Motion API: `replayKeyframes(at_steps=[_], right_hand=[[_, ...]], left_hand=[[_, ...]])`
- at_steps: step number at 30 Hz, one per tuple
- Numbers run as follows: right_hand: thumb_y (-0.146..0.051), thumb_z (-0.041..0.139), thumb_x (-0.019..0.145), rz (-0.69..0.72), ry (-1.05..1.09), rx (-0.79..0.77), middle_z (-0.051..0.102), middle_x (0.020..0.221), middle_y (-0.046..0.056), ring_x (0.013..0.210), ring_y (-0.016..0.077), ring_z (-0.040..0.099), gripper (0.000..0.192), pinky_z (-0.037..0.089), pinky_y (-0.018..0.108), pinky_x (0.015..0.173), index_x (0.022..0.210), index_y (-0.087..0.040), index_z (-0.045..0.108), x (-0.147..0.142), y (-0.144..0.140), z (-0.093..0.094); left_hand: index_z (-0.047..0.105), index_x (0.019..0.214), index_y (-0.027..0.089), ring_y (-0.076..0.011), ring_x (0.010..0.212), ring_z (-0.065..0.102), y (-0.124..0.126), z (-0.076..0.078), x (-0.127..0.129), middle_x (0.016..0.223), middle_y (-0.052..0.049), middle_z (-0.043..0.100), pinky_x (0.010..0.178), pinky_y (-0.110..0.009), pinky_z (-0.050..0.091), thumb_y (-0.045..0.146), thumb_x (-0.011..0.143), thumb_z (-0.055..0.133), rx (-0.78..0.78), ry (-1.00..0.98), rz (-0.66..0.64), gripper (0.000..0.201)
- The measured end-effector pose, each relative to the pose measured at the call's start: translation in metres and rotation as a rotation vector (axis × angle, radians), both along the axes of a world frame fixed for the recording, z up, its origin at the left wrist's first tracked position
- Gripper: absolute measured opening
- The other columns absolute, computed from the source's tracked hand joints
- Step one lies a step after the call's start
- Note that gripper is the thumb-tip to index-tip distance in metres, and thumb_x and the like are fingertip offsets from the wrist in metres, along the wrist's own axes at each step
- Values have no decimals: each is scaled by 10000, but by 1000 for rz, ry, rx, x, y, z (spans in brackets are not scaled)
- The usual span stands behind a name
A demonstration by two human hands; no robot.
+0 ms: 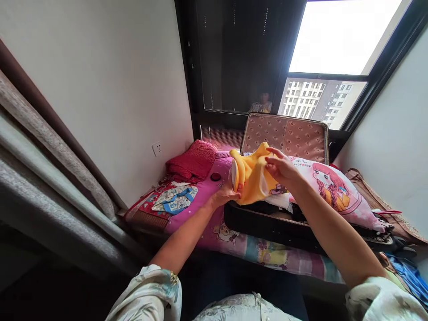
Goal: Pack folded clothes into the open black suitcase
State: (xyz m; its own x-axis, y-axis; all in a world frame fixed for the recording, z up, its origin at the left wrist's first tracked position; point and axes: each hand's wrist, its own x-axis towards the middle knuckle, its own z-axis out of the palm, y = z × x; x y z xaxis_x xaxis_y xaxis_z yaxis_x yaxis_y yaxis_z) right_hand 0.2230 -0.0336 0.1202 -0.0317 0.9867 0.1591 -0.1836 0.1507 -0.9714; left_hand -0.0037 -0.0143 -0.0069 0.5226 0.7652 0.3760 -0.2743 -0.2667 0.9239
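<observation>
A soft yellow fabric item [251, 171], with folds and a paler part at its left edge, is held up between both hands above the near left part of an open suitcase [267, 225]. My left hand [226, 194] grips its lower left edge, thumb in front. On the other side, my right hand [280, 166] pinches the fabric at the upper right, with one finger lifted away. The exact kind of item cannot be made out. Right of my right hand, a pink and white pillow [329, 185] with a cartoon girl printed on it lies on the suitcase.
The raised suitcase lid [284, 131] leans toward the window. On the left lie a red folded textile [194, 160], a small dark round object [216, 177] and a white patterned bag with blue straps [176, 199]. Blue cloth [406, 272] sits at the lower right.
</observation>
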Motion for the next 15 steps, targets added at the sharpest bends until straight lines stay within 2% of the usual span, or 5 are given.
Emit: replayKeyframes(at_steps=[3, 7, 10, 12, 15], right_hand=[[-153, 760, 640, 20, 8, 61, 734, 1137, 14, 1077, 172, 712, 582, 587, 340, 975, 1187, -280, 606, -15, 38, -1], [-264, 784, 677, 47, -304, 32, 641, 1399, 98, 1319, 242, 597, 663, 483, 452, 1124, 1312, -253, 597, -15, 61, -25], [-425, 788, 720, -17, -525, 231, 560, 1496, 125, 1417, 292, 508, 778, 427, 490, 1176, 1441, -261, 543, -4, 47, -39], [-475, 798, 731, -34, -823, 450, 479, 1575, 116, 1485, 328, 416, 872, 358, 533, 1213, 1523, -291, 484, 7, 27, -44], [-434, 858, 688, 5, -1366, 698, 394, 1639, 124, 1542, 400, 288, 1009, 249, 597, 1231, 1587, -327, 415, 30, -1, -55]], left_hand=[[614, 1353, 247, -419, 1360, 546, -2, 2, -1, 1348, -124, 667, 1122, -537, 472, 612, 518, 927, 38, 2, -4, 964], [549, 1389, 208, -388, 1473, 408, -12, 0, 6, 1482, -151, 554, 1230, -504, 345, 485, 559, 914, 126, 89, 255, 948], [511, 1405, 215, -316, 1449, 441, -16, -5, 11, 1419, -102, 600, 1227, -500, 351, 342, 706, 808, 70, 29, 359, 770], [532, 1376, 220, -301, 1361, 529, -12, -7, 12, 1307, -61, 670, 1162, -475, 440, 247, 749, 738, -52, -80, 360, 661], [563, 1302, 248, -283, 1105, 676, 1, -6, 11, 1094, -9, 729, 948, -440, 583, 169, 732, 709, -292, -211, 369, 594]])
